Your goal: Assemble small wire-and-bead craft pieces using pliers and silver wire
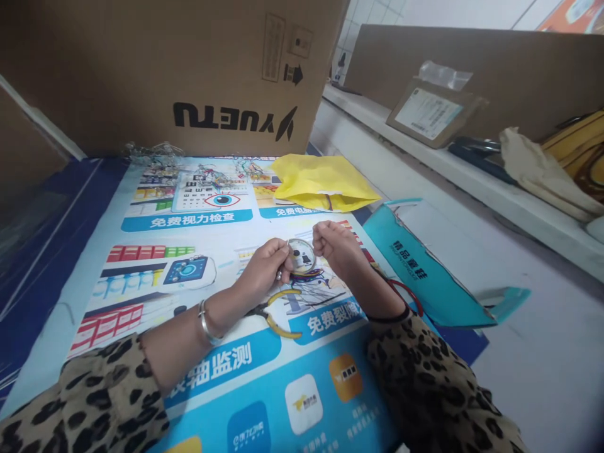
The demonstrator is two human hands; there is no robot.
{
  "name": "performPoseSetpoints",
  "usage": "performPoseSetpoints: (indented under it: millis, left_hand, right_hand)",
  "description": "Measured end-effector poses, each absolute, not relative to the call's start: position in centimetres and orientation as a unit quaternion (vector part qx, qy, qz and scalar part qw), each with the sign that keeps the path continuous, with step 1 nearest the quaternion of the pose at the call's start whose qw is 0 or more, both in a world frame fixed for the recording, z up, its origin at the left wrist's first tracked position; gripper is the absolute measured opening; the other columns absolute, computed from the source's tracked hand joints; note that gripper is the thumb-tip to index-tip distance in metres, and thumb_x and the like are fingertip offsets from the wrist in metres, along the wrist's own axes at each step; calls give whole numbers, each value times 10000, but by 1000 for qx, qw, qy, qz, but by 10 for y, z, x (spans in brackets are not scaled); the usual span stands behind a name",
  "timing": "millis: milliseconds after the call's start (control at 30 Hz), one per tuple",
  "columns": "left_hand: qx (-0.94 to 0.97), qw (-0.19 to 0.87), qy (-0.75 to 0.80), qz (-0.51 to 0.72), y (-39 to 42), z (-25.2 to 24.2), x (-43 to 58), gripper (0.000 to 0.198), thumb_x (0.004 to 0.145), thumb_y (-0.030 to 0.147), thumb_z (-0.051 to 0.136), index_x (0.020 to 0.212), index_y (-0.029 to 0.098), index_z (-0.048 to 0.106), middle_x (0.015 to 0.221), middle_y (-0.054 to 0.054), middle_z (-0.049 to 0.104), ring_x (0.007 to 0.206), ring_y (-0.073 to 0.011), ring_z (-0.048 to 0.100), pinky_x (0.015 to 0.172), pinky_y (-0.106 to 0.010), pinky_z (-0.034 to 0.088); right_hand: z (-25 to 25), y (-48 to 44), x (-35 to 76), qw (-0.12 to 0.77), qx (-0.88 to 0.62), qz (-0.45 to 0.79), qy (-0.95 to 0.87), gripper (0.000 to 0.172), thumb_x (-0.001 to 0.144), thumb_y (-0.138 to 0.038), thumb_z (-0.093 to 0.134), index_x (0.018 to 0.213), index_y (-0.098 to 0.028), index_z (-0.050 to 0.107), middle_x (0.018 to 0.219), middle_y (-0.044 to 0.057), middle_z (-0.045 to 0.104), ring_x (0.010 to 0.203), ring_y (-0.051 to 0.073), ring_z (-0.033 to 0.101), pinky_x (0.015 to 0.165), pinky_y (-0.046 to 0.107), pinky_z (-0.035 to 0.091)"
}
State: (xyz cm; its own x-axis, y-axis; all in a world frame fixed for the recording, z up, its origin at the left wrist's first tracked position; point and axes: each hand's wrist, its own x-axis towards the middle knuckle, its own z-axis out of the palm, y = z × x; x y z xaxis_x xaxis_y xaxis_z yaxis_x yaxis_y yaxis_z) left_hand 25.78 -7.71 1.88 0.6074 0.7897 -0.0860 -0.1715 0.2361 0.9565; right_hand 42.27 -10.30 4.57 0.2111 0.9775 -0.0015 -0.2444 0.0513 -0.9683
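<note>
My left hand [265, 263] and my right hand [336, 244] meet over a printed blue poster [189, 220] and pinch the two sides of a small round disc with a metal rim [302, 253]. Both hands have their fingers closed on it. Coloured cords [306, 275] hang just under the disc. Yellow-handled pliers [282, 313] lie on the poster right beneath my left wrist, which wears a silver bangle [206, 322]. Both my sleeves are leopard print.
A big brown cardboard box [189, 69] stands at the poster's far edge. A yellow plastic bag [321, 181] lies behind my hands, a teal paper bag [427, 270] to the right. Small trinkets [155, 154] sit by the box. A ledge [472, 170] on the right carries packages.
</note>
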Motion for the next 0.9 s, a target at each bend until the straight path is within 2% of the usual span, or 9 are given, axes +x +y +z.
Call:
performPoseSetpoints:
  millis: [67,167,233,367,533,567,700,833,900]
  left_hand:
    - [530,730,286,322,-77,18,258,189,852,307,462,719,172,453,538,50,523,372,-40,428,397,-166,277]
    - [545,729,275,311,-78,19,258,201,854,317,460,718,169,466,528,45,519,395,-46,429,423,-167,301]
    - [562,720,277,299,-79,19,257,216,852,328,467,708,167,480,490,42,501,419,-54,434,444,-162,317]
    - [582,707,293,276,-80,20,255,208,835,351,483,741,169,512,523,32,534,426,-60,437,438,-160,320]
    - [589,699,297,278,-82,20,256,167,816,332,502,761,175,519,577,31,565,432,-57,455,442,-154,336]
    - [589,697,298,280,-82,20,256,163,813,326,506,754,175,518,569,33,561,427,-55,450,437,-152,332]
    - [592,696,303,272,-82,20,255,170,810,332,506,739,178,515,523,38,537,403,-59,427,400,-151,294]
    - [602,684,300,284,-83,20,255,178,805,329,516,718,174,510,477,40,511,399,-69,431,414,-162,316]
    - [596,690,290,293,-84,20,255,168,797,323,529,726,172,510,492,38,520,406,-71,443,426,-168,332]
  right_hand:
    - [57,-108,435,605,-494,466,-415,207,743,-359,633,712,-174,546,582,-47,487,477,57,415,441,204,323]
    - [78,-126,449,532,-553,400,-501,201,773,-350,615,690,-178,554,540,-42,492,464,59,393,443,211,290]
    - [88,-140,454,487,-599,306,-557,199,778,-342,618,675,-177,574,516,-43,485,468,59,380,452,216,270]
    - [93,-163,457,495,-652,158,-552,286,837,-381,525,632,-181,537,499,-51,448,478,62,374,483,217,286]
    - [91,-187,486,358,-649,243,-626,265,784,-397,588,682,-152,579,568,-47,481,525,60,398,496,202,306]
    - [88,-190,493,358,-630,287,-626,265,788,-402,583,706,-150,584,587,-40,496,537,65,421,504,204,322]
    - [71,-177,497,511,-536,392,-546,349,816,-464,516,643,-161,519,538,-53,450,461,55,389,451,199,321]
    - [69,-131,468,418,-473,478,-611,285,793,-410,578,718,-135,579,597,-23,542,533,63,495,484,187,379]
    - [80,-112,455,395,-453,484,-636,270,782,-397,600,743,-129,586,619,-23,563,533,51,504,476,168,381]
